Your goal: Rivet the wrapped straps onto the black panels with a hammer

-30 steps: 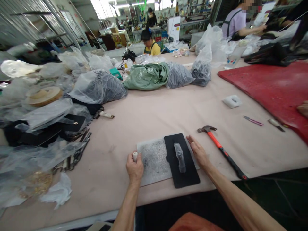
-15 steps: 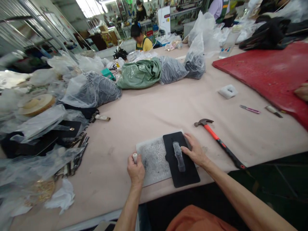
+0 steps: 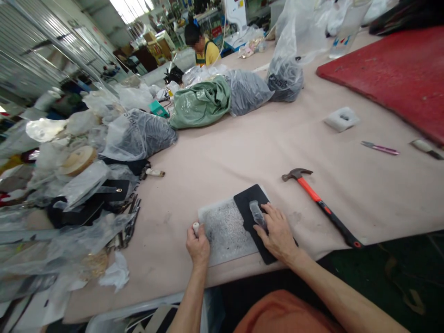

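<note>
- Bags of clear plastic [image 3: 85, 122] lie heaped along the left side of the tabletop [image 3: 194, 180], around a tan round disc [image 3: 79, 160].
- Below the disc, a black piece [image 3: 116, 190] with a small gold-coloured fitting lies partly under plastic.
- Crumpled white tissue [image 3: 116, 273] sits near the front edge, with dark slender tools [image 3: 131, 226] behind it.
- A lettered bag [image 3: 138, 134] of dark contents rests farther back; a short white-handled tool [image 3: 155, 172] lies in front of it.
- The left hand [image 3: 198, 245] has its grip closed around a white-ended handle [image 3: 196, 227], at the left edge of a speckled grey board [image 3: 225, 231].
- A shiny green bag [image 3: 201, 104] stands well behind that hand, and a person in yellow [image 3: 210, 54] is beyond it.
- The speckled board lies flat near the front edge, between the hands, a black panel [image 3: 243, 206] covering its right part.
- A plastic-wrapped strip [image 3: 255, 210] lies on the panel.
- The right hand [image 3: 280, 233] has thumb and fingers at the strip; I cannot tell whether its grip is clamped there.
- A claw hammer [image 3: 314, 196] with an orange-and-black handle lies just beyond.
- Farther right are a white block [image 3: 342, 119], purple-handled snips [image 3: 379, 148] and a red board [image 3: 391, 74].
</note>
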`<state>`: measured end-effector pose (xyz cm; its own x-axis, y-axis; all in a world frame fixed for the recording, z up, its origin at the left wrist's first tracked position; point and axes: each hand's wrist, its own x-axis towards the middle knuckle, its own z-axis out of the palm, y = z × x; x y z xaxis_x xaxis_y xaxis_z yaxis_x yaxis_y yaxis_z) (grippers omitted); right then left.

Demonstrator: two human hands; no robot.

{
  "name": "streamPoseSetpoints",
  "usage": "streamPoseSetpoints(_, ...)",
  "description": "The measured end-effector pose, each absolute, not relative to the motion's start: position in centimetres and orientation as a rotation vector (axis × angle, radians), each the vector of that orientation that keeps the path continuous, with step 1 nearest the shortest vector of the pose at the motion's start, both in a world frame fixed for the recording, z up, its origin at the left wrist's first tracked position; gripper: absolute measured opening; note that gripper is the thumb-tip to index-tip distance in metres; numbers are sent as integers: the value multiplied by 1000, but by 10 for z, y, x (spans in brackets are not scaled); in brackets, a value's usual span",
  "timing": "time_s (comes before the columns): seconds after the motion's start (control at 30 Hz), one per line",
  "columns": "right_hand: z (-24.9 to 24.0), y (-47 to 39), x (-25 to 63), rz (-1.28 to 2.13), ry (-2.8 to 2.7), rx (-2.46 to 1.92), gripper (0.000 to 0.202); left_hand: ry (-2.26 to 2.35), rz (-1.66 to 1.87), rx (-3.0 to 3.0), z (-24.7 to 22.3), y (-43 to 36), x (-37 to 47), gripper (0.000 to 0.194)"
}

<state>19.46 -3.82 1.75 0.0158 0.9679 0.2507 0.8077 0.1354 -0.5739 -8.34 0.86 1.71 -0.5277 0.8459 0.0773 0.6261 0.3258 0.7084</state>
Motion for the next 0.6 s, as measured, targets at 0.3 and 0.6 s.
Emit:
streamPoseSetpoints(0.3, 11, -42, 178, 243, -1802, -1791, 41, 1973, 1471, 1139, 49, 27, -54, 48)
streamPoseSetpoints(0.6, 10, -43, 171, 209, -1771, -1830, 42, 1050, 1241, 959, 52, 81, 63, 50)
